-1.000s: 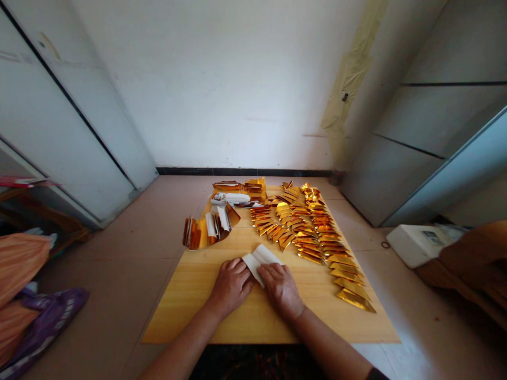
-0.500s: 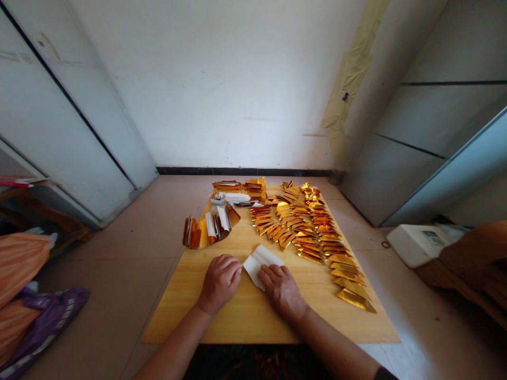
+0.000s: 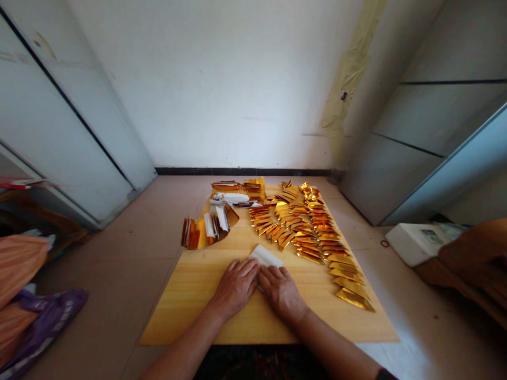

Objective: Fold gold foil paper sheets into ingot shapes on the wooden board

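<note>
A piece of paper (image 3: 268, 256), white side up and partly folded, lies at an angle on the wooden board in front of me. My left hand (image 3: 238, 284) rests flat on its left part, fingers stretched out and pointing away from me. Beside it, my right hand (image 3: 280, 289) presses down on the lower part, its fingers laid over the paper. The two hands nearly touch at the fingertips and cover much of the sheet. Both thumbs are mostly hidden.
Folded gold foil pieces (image 3: 325, 243) lie in overlapping rows on the right of the board (image 3: 190, 311). Stacks of gold and white paper (image 3: 208, 227) stand at its back left. Beyond are a wall, cabinets, a white box (image 3: 414, 244) and a purple bag (image 3: 51, 322).
My left hand has moved right from the paper's left corner onto the sheet, and its curled fingers have straightened. The paper's left side is now folded over. My right hand has barely moved.
</note>
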Motion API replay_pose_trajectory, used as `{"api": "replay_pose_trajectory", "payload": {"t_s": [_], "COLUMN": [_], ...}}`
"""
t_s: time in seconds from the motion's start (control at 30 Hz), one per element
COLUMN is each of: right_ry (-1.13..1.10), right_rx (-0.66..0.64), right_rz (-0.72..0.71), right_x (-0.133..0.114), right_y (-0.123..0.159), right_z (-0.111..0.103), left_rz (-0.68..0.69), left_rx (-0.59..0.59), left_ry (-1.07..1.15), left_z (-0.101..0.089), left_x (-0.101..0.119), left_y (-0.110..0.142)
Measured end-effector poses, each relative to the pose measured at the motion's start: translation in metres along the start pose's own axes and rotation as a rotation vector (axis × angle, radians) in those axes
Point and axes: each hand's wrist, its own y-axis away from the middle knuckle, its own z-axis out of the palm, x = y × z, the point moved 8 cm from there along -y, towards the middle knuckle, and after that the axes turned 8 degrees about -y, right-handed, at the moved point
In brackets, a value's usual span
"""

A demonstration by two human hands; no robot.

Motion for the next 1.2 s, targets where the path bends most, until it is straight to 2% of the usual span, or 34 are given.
{"api": "replay_pose_trajectory", "payload": {"t_s": [0.23, 0.33, 0.47, 0.57, 0.63, 0.8, 1.03, 1.2], "right_ry": [-0.034, -0.057, -0.121, -0.032, 0.022, 0.054, -0.113, -0.164], "right_rx": [0.025, 0.000, 0.016, 0.102, 0.097, 0.040, 0.024, 0.111], "right_rz": [-0.064, -0.049, 0.106, 0.315, 0.419, 0.557, 0.673, 0.581], "right_x": [0.000, 0.002, 0.020, 0.042, 0.051, 0.053, 0.064, 0.065], "right_y": [0.031, 0.037, 0.019, 0.000, -0.009, -0.016, -0.020, -0.031], "right_z": [-0.010, -0.018, -0.029, -0.036, -0.032, -0.017, -0.014, -0.015], "left_rz": [0.008, -0.023, -0.100, -0.142, -0.155, -0.152, -0.138, -0.142], "left_rx": [-0.021, -0.021, -0.003, 0.016, 0.021, -0.009, -0.027, -0.023], "left_ry": [0.018, 0.041, 0.054, 0.045, 0.037, 0.022, 0.004, 0.010], "left_z": [-0.001, -0.005, -0.011, -0.011, -0.010, -0.006, -0.005, -0.005], "left_x": [-0.003, -0.001, 0.006, 0.009, 0.008, 0.005, 0.007, 0.007], "left_y": [0.002, -0.002, -0.007, -0.009, -0.009, -0.006, -0.005, -0.004]}}
